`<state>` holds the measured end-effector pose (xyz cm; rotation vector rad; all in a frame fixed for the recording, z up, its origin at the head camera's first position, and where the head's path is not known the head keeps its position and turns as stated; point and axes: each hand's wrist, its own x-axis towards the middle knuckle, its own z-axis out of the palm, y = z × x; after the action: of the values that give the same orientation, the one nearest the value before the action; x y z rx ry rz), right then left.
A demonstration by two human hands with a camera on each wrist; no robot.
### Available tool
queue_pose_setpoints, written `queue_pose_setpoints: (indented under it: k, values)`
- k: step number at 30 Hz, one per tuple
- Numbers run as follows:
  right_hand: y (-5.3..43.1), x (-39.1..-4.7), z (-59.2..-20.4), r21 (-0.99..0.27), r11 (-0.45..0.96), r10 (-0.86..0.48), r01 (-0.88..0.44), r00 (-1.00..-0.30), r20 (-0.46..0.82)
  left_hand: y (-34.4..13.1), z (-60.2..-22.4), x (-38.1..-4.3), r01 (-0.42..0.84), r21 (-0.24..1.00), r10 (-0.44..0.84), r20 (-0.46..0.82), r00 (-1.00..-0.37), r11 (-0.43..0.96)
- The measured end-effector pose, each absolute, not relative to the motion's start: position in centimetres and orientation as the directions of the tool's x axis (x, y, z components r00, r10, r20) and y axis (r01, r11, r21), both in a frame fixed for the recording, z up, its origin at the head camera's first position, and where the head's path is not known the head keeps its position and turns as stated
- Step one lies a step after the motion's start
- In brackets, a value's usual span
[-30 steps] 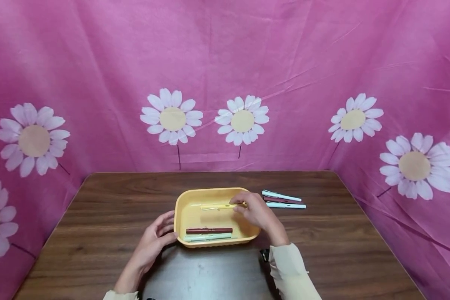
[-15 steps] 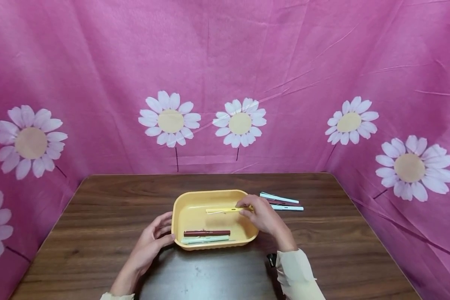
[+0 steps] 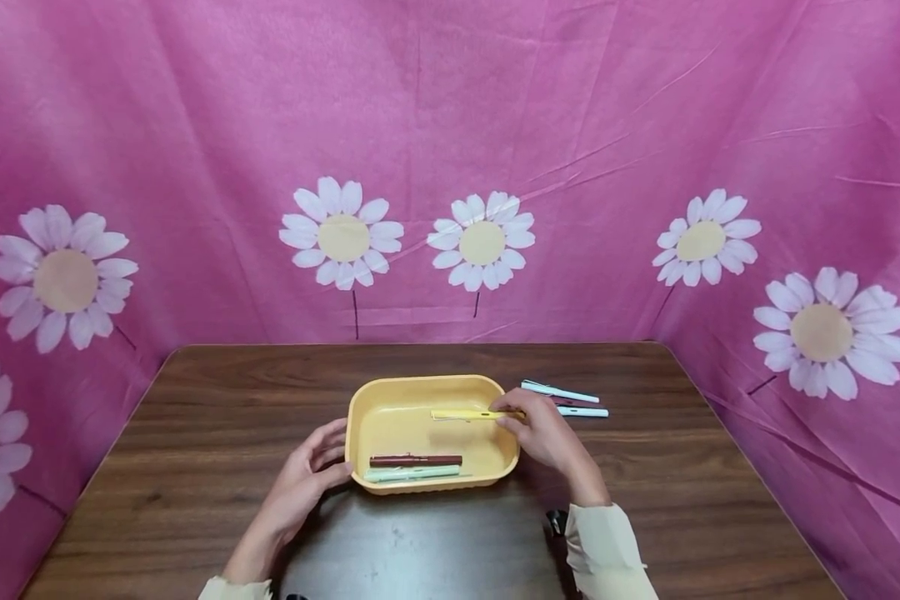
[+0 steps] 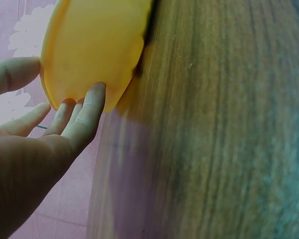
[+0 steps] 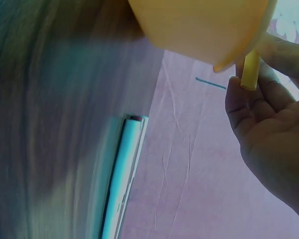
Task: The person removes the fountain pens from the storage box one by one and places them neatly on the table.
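My right hand (image 3: 546,429) pinches a yellow pen (image 3: 461,414) by its right end, above the right rim of a yellow tray (image 3: 401,385). In the right wrist view the pen's end (image 5: 250,73) pokes out between thumb and fingers. With relaxed fingers, my left hand (image 3: 300,483) touches the left end of the tray; the left wrist view has its fingertips against the outer wall (image 4: 92,45). Inside the tray, along its near side, lie a dark red pen (image 3: 416,460) and pale green pens (image 3: 412,473).
Right of the tray, partly behind my right hand, lie a light blue pen (image 3: 562,392), a dark red one and another light blue pen (image 3: 585,412). All this is on a brown wooden table (image 3: 682,500). A pink curtain with daisies (image 3: 420,125) surrounds it.
My right hand has moved right with the yellow pen, from over the tray's middle to its right rim. The left hand has stayed at the tray's left end.
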<state>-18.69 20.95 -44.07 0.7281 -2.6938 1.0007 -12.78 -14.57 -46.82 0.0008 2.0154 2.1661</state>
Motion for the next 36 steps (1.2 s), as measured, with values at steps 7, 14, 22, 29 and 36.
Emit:
queue_pose_setpoints:
  k: [7,14,22,29,36]
  values:
    - [22.1,-18.5,-43.8,-0.561,0.656,-0.36,-0.505,-0.862,0.356,-14.5,-46.8,-12.9,-0.132,0.989,0.13,-0.124,-0.984,-0.061]
    - [23.3,-18.4,-43.6,-0.573,0.679,-0.324,-0.459,-0.888,0.328,-14.6,-46.9,-12.9,-0.139,0.988,0.137,-0.129,-0.982,-0.071]
    - [24.9,-18.0,-44.0,-0.559,0.707,-0.288,-0.434,-0.898,0.333,-14.7,-46.9,-12.8,-0.123,0.99,0.136,-0.113,-0.984,-0.066]
    - [25.7,-17.9,-44.1,-0.527,0.737,-0.297,-0.424,-0.903,0.311,-14.7,-47.1,-13.0,-0.114,0.991,0.142,-0.103,-0.985,-0.071]
    - [26.1,-18.0,-43.9,-0.511,0.748,-0.319,-0.423,-0.905,0.282,-14.7,-47.1,-12.9,-0.114,0.991,0.132,-0.105,-0.986,-0.064]
